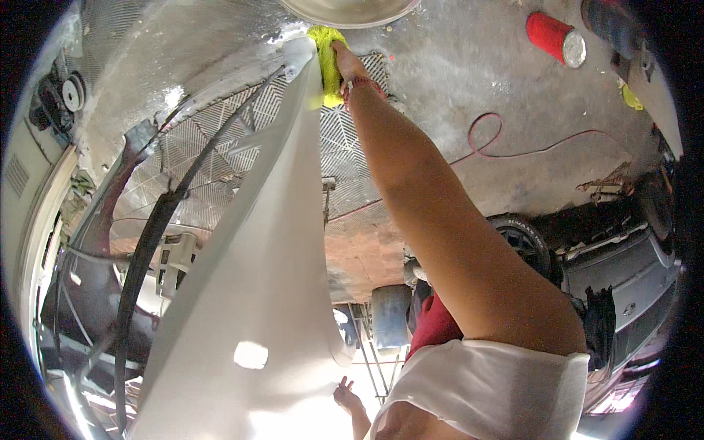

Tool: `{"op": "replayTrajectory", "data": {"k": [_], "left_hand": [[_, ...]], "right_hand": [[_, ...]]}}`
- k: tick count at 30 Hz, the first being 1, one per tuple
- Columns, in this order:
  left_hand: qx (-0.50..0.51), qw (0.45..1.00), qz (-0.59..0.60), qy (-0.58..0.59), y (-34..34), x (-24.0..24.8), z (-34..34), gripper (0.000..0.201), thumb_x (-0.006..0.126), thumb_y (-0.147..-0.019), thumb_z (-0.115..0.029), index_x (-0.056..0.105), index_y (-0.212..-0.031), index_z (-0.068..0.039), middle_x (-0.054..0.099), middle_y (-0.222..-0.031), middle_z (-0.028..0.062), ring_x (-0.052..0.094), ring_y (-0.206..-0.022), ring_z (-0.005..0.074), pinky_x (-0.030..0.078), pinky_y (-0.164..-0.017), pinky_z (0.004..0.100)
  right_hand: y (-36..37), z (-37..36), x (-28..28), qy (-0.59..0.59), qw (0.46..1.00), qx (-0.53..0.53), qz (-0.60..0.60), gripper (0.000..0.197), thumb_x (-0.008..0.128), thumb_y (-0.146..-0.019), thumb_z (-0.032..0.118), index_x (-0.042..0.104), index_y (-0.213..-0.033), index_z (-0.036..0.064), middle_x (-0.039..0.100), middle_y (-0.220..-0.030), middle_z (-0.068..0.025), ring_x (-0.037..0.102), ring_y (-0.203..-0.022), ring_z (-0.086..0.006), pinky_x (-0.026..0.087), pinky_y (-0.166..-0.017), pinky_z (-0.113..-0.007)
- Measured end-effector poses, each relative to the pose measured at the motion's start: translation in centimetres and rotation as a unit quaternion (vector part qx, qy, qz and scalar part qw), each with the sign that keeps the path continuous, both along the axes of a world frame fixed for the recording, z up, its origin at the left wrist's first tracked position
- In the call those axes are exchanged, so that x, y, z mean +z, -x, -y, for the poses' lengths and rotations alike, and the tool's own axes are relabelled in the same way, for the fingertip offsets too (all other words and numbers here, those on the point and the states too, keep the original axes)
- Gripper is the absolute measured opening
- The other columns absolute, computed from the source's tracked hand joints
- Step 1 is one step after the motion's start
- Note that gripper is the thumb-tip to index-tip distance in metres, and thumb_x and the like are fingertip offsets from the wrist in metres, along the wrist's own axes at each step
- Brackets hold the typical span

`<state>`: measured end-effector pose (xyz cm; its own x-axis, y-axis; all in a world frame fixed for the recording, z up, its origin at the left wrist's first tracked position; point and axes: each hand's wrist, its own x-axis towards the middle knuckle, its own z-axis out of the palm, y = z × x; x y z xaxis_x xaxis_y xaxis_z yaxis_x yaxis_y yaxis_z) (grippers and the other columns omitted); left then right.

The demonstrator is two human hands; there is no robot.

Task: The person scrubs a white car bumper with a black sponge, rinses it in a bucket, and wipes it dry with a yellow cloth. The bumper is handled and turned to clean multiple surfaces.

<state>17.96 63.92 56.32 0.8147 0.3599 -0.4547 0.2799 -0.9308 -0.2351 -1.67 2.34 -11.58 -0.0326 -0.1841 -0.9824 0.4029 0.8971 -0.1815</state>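
Note:
My right hand, a red band at its wrist, grips a fluffy yellow-green cloth. The cloth lies against the narrow far end of a long, smooth white panel that looks like a car body part. My bare right arm stretches forward from a white sleeve. Low in the view, my left hand is close to the panel's right edge, fingers apart and nothing visible in them. Whether it touches the panel I cannot tell.
Dark grille mats cover part of the concrete floor. A red can lies at the far right, with a thin red hose looping below it. A grey car stands at right. Dark trim strips are left of the panel.

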Motion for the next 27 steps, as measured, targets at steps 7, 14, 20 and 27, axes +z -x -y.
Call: {"op": "replayTrajectory", "data": {"k": [7, 14, 20, 27], "left_hand": [[-0.048, 0.995, -0.012, 0.088, 1.4, -1.2, 2.5, 0.031, 0.047, -0.114, -0.01, 0.056, -0.134, 0.011, 0.068, -0.134, 0.0234, 0.074, -0.109, 0.0284, 0.064, -0.086, 0.0368], [-0.113, 0.989, -0.06, 0.077, 0.2, -1.6, -0.6, 0.032, 0.049, -0.114, -0.016, 0.064, -0.134, 0.005, 0.077, -0.12, 0.0162, 0.077, -0.101, 0.0247, 0.064, -0.083, 0.0354], [-0.206, 0.963, -0.079, 0.154, -0.2, -2.3, -2.1, 0.031, 0.048, -0.113, -0.017, 0.065, -0.128, 0.003, 0.08, -0.114, 0.0165, 0.079, -0.091, 0.027, 0.063, -0.084, 0.0372], [-0.292, 0.914, -0.077, 0.27, -1.1, -3.8, -4.9, 0.04, 0.048, -0.116, -0.03, 0.063, -0.138, 0.0, 0.078, -0.116, 0.0177, 0.078, -0.094, 0.0265, 0.063, -0.083, 0.0381]], "right_hand": [[0.3, -1.1, 7.1, 0.114, 0.992, 0.057, 0.001, 0.062, 0.068, -0.095, 0.039, 0.059, -0.147, 0.006, 0.074, -0.122, -0.0162, 0.075, -0.1, -0.0355, 0.063, -0.076, -0.053], [0.6, -4.7, 19.3, 0.129, 0.972, -0.129, 0.144, 0.038, 0.065, -0.103, 0.024, 0.065, -0.132, -0.0008, 0.075, -0.112, -0.0091, 0.075, -0.099, -0.0242, 0.062, -0.086, -0.041], [1.0, -8.9, 30.5, 0.109, 0.957, -0.143, 0.228, 0.039, 0.066, -0.105, 0.025, 0.063, -0.135, 0.0008, 0.074, -0.119, -0.0107, 0.075, -0.105, -0.0255, 0.062, -0.092, -0.041], [-1.2, -17.8, 38.2, 0.102, 0.94, -0.141, 0.292, 0.043, 0.066, -0.105, 0.028, 0.061, -0.142, 0.0065, 0.07, -0.131, -0.0092, 0.069, -0.119, -0.0252, 0.055, -0.105, -0.043]]}}
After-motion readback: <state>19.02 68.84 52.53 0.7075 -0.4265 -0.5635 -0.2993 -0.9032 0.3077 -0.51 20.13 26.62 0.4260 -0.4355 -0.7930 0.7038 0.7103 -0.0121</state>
